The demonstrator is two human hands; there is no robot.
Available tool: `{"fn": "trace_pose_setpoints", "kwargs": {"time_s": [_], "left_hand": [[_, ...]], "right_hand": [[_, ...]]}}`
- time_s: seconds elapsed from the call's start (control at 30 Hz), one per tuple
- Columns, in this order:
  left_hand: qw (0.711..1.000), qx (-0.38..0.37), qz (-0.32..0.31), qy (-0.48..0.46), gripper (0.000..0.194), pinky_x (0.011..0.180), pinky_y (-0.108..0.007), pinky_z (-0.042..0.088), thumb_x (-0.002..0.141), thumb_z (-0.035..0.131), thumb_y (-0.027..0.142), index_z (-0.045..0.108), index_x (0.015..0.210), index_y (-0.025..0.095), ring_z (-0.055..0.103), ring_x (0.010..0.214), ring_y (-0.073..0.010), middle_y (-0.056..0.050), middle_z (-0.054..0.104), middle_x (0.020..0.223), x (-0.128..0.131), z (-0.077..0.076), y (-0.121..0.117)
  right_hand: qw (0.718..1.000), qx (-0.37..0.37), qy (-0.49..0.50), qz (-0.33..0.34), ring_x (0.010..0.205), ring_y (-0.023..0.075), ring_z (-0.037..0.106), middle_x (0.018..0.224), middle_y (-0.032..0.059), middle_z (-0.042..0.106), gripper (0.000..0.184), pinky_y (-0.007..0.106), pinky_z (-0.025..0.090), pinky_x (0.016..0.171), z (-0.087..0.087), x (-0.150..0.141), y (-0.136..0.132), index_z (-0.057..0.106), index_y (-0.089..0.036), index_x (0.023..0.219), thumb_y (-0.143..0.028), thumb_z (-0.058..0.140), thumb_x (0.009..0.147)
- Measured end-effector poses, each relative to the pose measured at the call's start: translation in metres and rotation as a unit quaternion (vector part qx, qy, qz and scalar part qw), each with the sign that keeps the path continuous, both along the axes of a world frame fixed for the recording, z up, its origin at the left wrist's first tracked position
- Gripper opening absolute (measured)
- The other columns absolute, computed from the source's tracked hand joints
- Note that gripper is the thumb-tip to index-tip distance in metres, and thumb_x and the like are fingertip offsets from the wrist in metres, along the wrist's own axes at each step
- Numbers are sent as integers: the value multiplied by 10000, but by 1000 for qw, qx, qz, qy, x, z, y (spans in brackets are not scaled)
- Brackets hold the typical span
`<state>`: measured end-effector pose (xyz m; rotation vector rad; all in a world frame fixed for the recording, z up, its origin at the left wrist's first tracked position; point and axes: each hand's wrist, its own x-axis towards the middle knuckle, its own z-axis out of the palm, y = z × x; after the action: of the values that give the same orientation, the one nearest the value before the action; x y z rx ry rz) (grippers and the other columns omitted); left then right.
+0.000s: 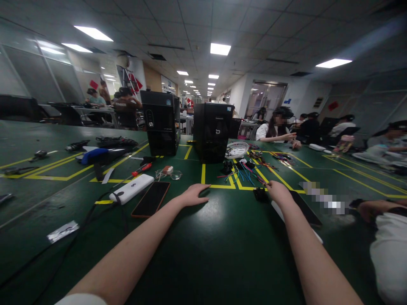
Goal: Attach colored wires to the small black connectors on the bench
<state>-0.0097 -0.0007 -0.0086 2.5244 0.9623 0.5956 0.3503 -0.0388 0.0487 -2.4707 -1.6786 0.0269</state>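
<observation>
From here I see a short white sleeve (pixel 82 300) at seven o'clock; both forearms (pixel 136 245) and wrists are bare.

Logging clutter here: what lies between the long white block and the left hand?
A dark phone with an orange edge, then bare green table up to the left hand, in the head view.

Black computer towers (pixel 160 137) (two, upright), eyeglasses (pixel 176 175), red screwdriver (pixel 141 170), ceiling lights (pixel 220 49)

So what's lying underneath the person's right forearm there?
Beside the right forearm, part of a flat dark slab shows. Something white sticks out on both sides, perhaps one piece. The arm covers the middle, so whatever lies directly beneath can't be seen.
</observation>
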Motion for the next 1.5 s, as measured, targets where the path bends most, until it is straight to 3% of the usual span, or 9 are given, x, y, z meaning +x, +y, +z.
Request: {"fn": "trace_pose_setpoints", "kwargs": {"time_s": [0.13,0.37,0.67,1.13,1.5], "left_hand": [[1000,5,-6,2,562,993,-363,307,763,553,423,426,1276,230,431,1167,-250,-63,472,1293,2,1,-1],[1000,14,-14,3,517,997,-375,302,777,532,437,470,1243,221,427,1169,-255,-69,483,1281,1,0,0],[1000,20,-9,20,501,1000,-371,302,781,526,437,479,1234,228,426,1172,-249,-61,486,1279,1,0,0],[998,43,-9,37,489,1000,-360,312,791,518,428,483,1227,210,429,1171,-235,-65,495,1269,0,1,-1],[999,33,-6,38,470,996,-367,314,793,517,424,494,1217,222,430,1169,-243,-61,486,1277,2,6,-5]], "right_hand": [[1000,11,-9,27,845,208,598,930,120,646,277,255,381,633,3,-4,-4,629,-143,949,-279,431,812],[998,2,38,40,634,143,587,673,46,644,289,222,347,544,3,-11,-5,601,-145,1020,-226,456,784],[997,-3,40,66,637,142,585,637,29,629,314,215,345,536,-7,-8,0,584,-168,1054,-215,458,771],[997,-6,-13,82,693,160,606,739,58,659,309,219,392,608,-4,-16,-3,631,-179,991,-201,468,729],[995,-60,40,72,631,136,600,646,39,655,338,201,375,552,-4,-14,-1,610,-162,1062,-233,443,777]]}}
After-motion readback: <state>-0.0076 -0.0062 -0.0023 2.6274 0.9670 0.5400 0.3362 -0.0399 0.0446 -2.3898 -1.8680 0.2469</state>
